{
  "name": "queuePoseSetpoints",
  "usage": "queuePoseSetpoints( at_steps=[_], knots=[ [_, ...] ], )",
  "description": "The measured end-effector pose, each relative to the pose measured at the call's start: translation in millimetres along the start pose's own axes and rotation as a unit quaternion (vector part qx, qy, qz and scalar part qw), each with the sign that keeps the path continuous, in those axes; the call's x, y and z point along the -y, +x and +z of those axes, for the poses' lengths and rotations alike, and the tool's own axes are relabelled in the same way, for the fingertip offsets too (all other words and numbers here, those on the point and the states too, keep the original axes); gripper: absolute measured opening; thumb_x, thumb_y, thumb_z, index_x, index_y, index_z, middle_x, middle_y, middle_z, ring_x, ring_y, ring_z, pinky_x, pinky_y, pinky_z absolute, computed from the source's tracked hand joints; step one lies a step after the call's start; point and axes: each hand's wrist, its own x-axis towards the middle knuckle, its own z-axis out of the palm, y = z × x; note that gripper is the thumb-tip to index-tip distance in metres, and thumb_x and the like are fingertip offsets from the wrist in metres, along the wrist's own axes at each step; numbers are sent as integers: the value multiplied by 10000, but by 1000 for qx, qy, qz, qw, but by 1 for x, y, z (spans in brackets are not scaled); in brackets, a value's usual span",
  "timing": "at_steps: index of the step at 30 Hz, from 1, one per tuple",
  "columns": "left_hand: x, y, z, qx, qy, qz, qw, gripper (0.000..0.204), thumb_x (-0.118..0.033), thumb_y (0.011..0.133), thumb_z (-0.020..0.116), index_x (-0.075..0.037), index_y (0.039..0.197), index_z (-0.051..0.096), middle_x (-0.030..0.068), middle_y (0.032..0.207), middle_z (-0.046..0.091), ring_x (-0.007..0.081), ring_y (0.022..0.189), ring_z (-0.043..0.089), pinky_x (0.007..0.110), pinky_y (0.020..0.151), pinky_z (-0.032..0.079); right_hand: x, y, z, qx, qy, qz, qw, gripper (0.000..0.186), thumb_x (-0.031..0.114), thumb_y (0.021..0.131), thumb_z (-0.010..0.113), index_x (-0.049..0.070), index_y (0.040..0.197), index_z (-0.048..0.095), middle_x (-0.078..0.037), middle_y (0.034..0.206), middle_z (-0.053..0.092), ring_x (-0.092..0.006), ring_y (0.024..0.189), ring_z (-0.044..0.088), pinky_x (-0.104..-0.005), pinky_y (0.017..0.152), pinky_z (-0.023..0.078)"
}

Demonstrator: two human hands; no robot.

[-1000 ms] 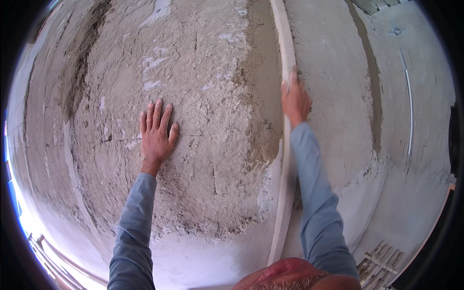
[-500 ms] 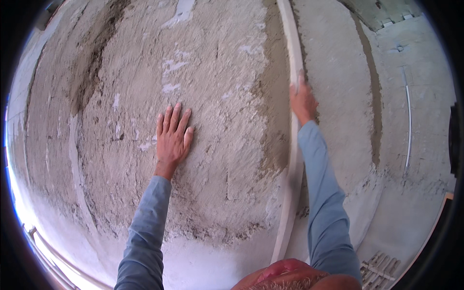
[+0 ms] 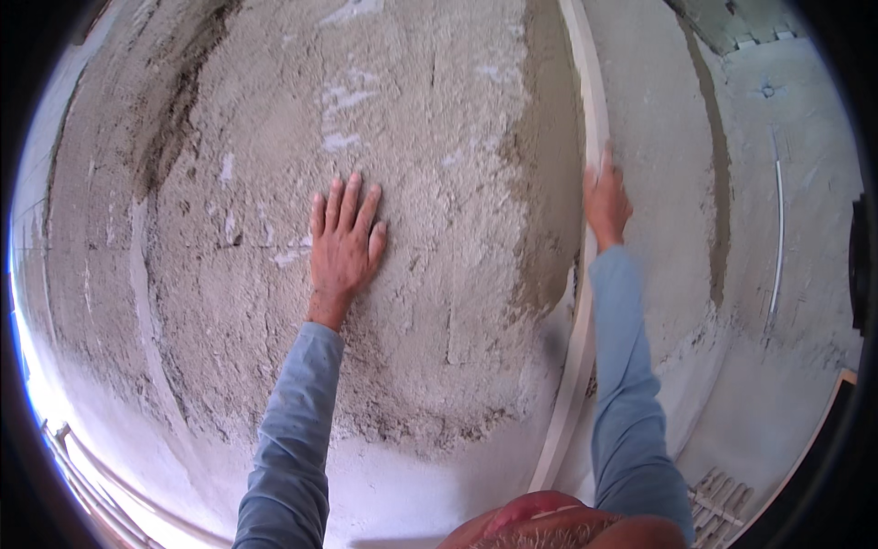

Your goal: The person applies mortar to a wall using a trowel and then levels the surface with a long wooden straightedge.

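A long, pale straightedge bar (image 3: 593,101) runs from the top of the view down to the lower middle, against a rough plastered wall (image 3: 439,274). My right hand (image 3: 607,206) is wrapped around this bar at about mid-height. To its left lies a darker strip of wet plaster (image 3: 551,174) with a ragged left edge. My left hand (image 3: 346,247) rests flat on the rough grey plaster, fingers stretched out and holding nothing.
Farther right, a narrow dark plaster strip (image 3: 720,183) and a thin white pipe (image 3: 779,238) run down the wall. Pale slats (image 3: 718,508) show at the lower right. At the lower left are rails (image 3: 101,485) beside a bright opening.
My right hand and the straightedge have shifted to the right in the view, showing more smoothed wet plaster on their left. My left hand stays flat, appearing slightly higher and farther right.
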Motion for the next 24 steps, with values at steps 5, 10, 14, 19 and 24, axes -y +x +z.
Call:
queuePoseSetpoints(
  at_steps=[5,10,14,19,24],
  knots=[
    [-1,2,-6,3,-15,-7,1000,559,-390,1076,401,-198,1600,374,75,1693,261,278,1586,158,482,1297,69,-9,-75,-25,-21,18,-25,999,651,354,1052,527,223,1627,251,-235,1270,611,-444,1060,665,-556,879,538],
    [-4,2,0,3,-8,-15,1000,554,-384,1077,376,-193,1597,378,78,1695,254,287,1585,157,490,1295,56,-33,-141,-20,-3,6,-58,998,689,317,1037,555,180,1631,235,-240,1161,630,-437,991,675,-537,811,547],
    [-3,3,-8,-5,0,-13,1000,560,-379,1072,391,-196,1601,374,77,1700,245,290,1588,147,488,1294,54,-17,-115,-25,20,60,-46,997,709,300,1031,565,155,1633,221,-243,1147,645,-435,985,681,-559,813,538],
    [-3,-6,-4,3,-12,-11,1000,560,-386,1064,409,-188,1588,400,88,1695,258,299,1586,153,491,1292,56,-2,-16,-16,59,8,-6,998,721,344,1030,551,175,1637,200,-267,1199,659,-440,1017,685,-559,883,512],
    [-14,1,-8,-2,-29,-15,999,569,-365,1043,436,-167,1576,419,107,1689,270,317,1583,163,499,1292,61,-14,90,-11,50,-2,-28,998,710,400,1023,537,172,1626,242,-259,1247,667,-442,1076,673,-580,917,489]
  ],
)
